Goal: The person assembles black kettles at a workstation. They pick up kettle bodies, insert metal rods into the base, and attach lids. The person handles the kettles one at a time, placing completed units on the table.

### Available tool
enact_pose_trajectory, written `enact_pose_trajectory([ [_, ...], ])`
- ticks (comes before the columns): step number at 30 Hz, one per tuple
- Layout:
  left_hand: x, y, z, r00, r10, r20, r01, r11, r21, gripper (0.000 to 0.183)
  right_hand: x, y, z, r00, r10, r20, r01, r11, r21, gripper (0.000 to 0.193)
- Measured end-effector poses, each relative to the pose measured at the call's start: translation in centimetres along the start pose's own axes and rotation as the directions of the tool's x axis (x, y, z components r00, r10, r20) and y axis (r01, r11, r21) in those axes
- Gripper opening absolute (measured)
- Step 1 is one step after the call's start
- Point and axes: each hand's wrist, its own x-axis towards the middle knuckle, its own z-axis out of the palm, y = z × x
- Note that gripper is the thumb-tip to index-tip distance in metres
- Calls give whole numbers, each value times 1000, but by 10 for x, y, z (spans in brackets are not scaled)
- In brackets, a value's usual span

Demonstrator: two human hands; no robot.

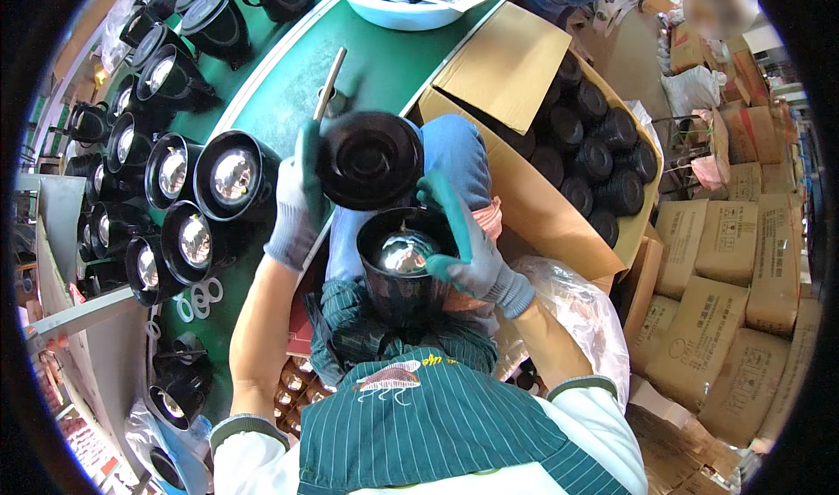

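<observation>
In my left hand (299,193), wearing a grey and green glove, is a round black lid-like piece (371,159) with stepped rings, its edge gripped by the fingers. Below it, between my legs, stands a black pot-shaped body (404,294) with a shiny silver dome (405,251) inside. My right hand (472,255), gloved the same way, curls over the pot's right rim. Its thumb points up close to the black piece; I cannot tell whether they touch. Just beyond my left fingers a metal rod (330,80) slants upward; whether the hand touches it is unclear.
Several black pots with silver domes (236,176) crowd the green table (288,54) at left, near white rings (199,298). A blue basin (393,10) sits at the far end. An open carton (524,202) of black round pieces stands right; stacked cartons (725,242) lie beyond.
</observation>
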Motion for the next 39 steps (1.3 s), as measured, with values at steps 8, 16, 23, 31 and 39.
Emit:
enact_pose_trajectory([
  [8, 95, -8, 38, 676, -627, 387, 463, -47, -885, 77, 19, -62, -2, 951, -27, 309, 220, 761, -610, 98],
  [16, 138, -11, 48, 491, -845, 213, 225, -113, -968, 92, 14, -35, 5, 889, -108, 445, 377, 724, -578, 63],
  [23, -51, 71, -35, 947, -55, 316, 236, 786, -572, 101, -17, -79, -53, 994, 94, -64, -102, 985, -136, 54],
  [31, -78, 175, -63, 883, 466, 59, -470, 874, 123, 89, -17, -19, -6, 963, 269, 13, -52, 140, 989, 72],
  [39, -84, 211, -97, 742, 664, 91, -670, 731, 130, 62, -30, 3, 38, 935, 280, -217, -126, 835, 536, 77],
])
